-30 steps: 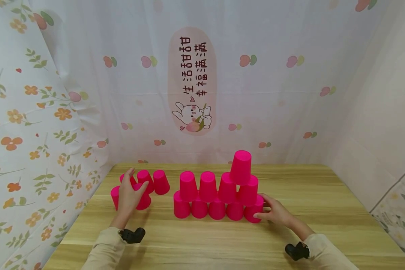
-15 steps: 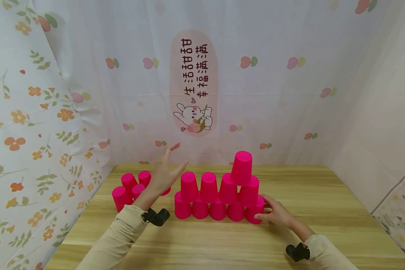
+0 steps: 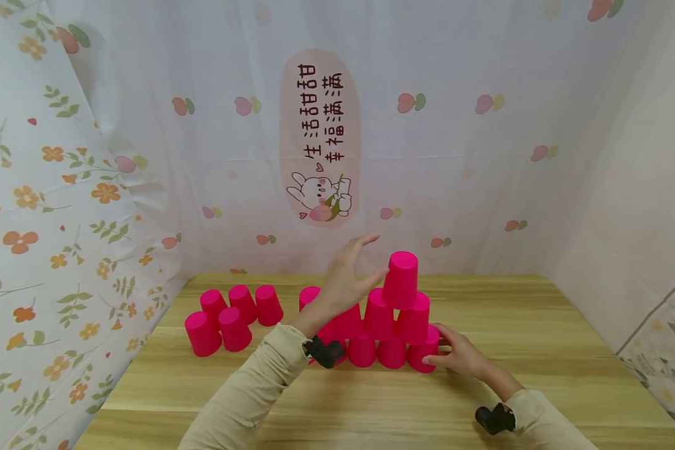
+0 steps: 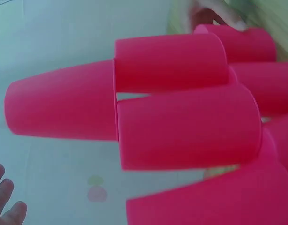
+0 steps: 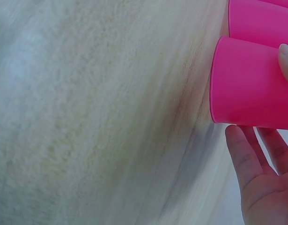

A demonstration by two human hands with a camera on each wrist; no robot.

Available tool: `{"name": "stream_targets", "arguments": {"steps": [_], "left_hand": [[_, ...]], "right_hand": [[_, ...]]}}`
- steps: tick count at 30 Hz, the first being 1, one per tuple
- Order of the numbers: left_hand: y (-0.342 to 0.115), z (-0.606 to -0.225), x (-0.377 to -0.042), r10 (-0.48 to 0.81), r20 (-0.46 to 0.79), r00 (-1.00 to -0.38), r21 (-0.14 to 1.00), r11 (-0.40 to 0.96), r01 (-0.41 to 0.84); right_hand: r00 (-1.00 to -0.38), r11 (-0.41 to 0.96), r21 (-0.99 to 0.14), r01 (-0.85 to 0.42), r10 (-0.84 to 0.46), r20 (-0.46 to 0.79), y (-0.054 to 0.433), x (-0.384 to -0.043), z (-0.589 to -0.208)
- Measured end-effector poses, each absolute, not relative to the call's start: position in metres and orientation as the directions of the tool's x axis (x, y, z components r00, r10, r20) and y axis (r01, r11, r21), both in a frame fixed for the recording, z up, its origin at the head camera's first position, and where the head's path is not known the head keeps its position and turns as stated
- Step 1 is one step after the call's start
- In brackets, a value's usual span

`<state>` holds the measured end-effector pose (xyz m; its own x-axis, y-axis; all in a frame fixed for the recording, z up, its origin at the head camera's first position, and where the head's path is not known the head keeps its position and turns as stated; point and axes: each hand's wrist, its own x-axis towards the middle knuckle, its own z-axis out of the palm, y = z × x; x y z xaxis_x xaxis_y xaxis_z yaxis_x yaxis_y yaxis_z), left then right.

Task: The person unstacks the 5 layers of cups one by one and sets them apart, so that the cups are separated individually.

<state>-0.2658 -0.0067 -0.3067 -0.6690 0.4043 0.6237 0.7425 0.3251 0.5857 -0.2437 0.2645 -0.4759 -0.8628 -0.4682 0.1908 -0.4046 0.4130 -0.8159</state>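
Observation:
Upside-down pink cups make a stepped stack, with one top cup (image 3: 400, 281) standing across two cups of the second row, toward the right. Level with that top cup and just left of it is my left hand (image 3: 345, 281), its fingers spread and holding nothing. Its fingertips (image 4: 16, 213) show in the left wrist view, apart from the cups. My right hand (image 3: 465, 355) holds the rightmost bottom cup (image 3: 419, 354), the thumb on its near side and the fingers along its right side and behind. My left forearm and hand hide part of the stack's left end.
Several more upside-down pink cups (image 3: 236, 330) stand loosely grouped on the left of the wooden table (image 3: 371, 406). A printed curtain (image 3: 484, 187) hangs behind the table's back edge, and a floral cloth (image 3: 67, 250) closes off the left side.
My left hand has left the loose cups and moved right, rising past the stack's left end to beside the top cup. My right hand stays on its cup.

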Motion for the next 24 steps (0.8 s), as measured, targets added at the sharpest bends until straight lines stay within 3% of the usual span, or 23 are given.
{"name": "stream_targets", "arguments": {"steps": [8, 18, 24], "left_hand": [[0.017, -0.313, -0.269, 0.445, 0.476, -0.759, 0.698, 0.334, 0.633], [0.024, -0.333, -0.265, 0.473, 0.350, -0.809, 0.790, 0.315, 0.526], [0.026, -0.338, -0.264, 0.460, 0.338, -0.821, 0.802, 0.315, 0.507]], "right_hand": [[-0.866, 0.406, -0.826, -0.390, -0.466, 0.180, 0.263, -0.242, -0.472], [-0.867, 0.407, -0.826, -0.389, -0.465, 0.179, 0.263, -0.243, -0.472], [-0.882, 0.420, -0.835, -0.357, -0.445, 0.154, 0.263, -0.242, -0.473]]}}
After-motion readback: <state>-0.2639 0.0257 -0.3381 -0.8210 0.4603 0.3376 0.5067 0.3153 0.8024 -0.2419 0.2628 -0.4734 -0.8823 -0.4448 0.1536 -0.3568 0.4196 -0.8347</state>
